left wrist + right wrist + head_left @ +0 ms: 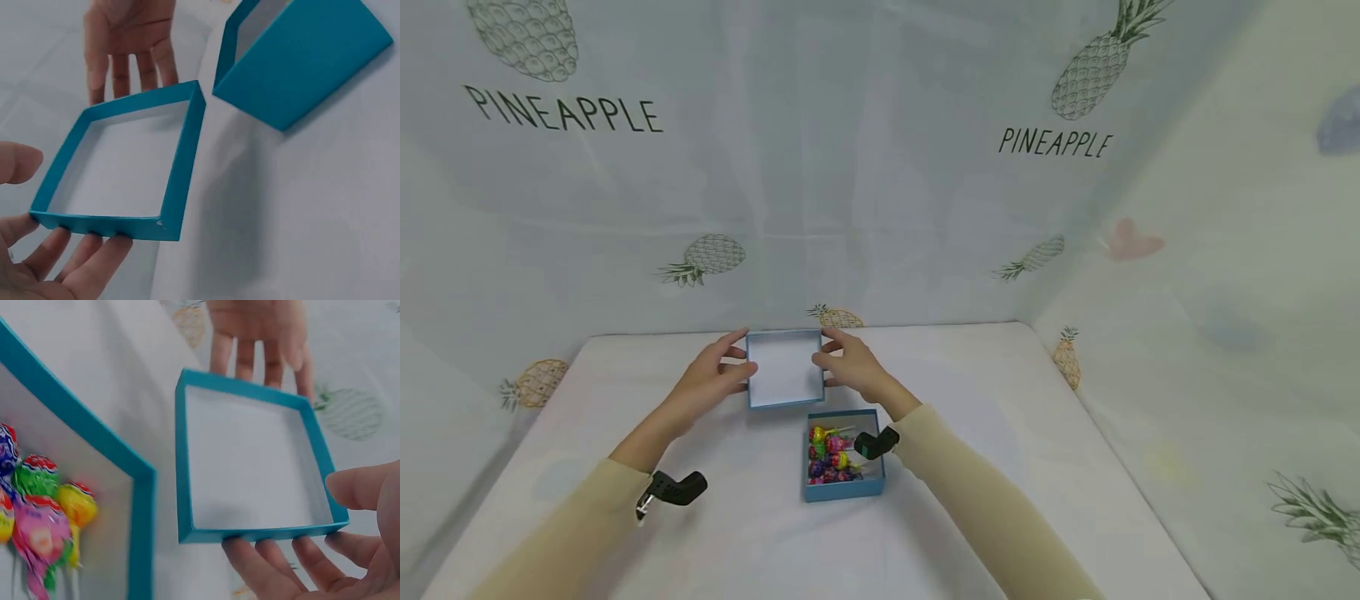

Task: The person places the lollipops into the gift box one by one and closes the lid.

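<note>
A shallow blue box lid (785, 367) with a white inside is held up above the table, its hollow side facing me. My left hand (718, 370) grips its left edge, the fingers (94, 265) along the outer wall. From the other side my right hand (852, 363) grips the right edge, thumb at the rim in the right wrist view. Just below and to the right stands the blue box (844, 492), open at the top. Several wrapped lollipops (831, 454) in yellow, pink, green and dark wrappers lie inside it; my right wrist's camera covers part of the box.
A white cloth covers the table (730, 533). Behind and to the right hangs a pale curtain (865, 167) printed with pineapples. Small black cameras (679, 488) are strapped to both wrists.
</note>
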Tool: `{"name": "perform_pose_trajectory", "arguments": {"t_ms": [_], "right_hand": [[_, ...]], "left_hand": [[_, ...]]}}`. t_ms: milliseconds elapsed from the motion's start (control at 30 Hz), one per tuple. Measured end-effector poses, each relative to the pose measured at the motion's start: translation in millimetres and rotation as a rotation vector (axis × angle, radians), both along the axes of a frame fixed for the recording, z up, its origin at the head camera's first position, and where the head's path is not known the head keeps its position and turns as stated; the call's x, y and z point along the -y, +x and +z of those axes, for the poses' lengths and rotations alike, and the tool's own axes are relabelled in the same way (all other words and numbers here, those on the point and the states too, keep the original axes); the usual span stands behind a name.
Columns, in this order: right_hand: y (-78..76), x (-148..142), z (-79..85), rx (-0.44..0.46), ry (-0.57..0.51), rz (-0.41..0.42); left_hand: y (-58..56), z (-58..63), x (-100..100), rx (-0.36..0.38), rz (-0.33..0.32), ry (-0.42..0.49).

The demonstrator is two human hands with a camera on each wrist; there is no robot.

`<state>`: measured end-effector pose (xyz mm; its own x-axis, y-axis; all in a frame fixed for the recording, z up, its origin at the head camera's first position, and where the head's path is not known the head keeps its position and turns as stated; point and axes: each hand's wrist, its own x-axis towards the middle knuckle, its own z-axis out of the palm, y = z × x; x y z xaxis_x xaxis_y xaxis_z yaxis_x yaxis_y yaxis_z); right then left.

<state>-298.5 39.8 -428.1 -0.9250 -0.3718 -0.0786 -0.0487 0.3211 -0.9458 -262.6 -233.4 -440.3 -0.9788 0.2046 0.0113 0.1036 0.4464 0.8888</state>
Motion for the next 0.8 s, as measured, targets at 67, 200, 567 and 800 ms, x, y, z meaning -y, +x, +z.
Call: {"name": "perform_pose_trajectory", "arguments": {"t_ms": [67,200,567,800], "right_hand": [[4.1,-8.7,7.2,-0.028,-0.004,-0.012],[12.9,-24.3,17.5,-0.083,-0.014,-0.04],[31.6,-54.1,11.6,-0.145,-0.01,-0.173],[33.8,-56.7,1.7,-0.165,-0.059,-0.225]], "left_hand": [[-1.4,1.0,-9.9,-0.025,0.019,-0.014],[-3.8,0.2,-27.8,-0.046,0.049,-0.013],[4.4,1.7,-63.0,-0.101,0.022,0.064],[5.9,-5.6,-66.2,-0.1,0.024,0.111]]}}
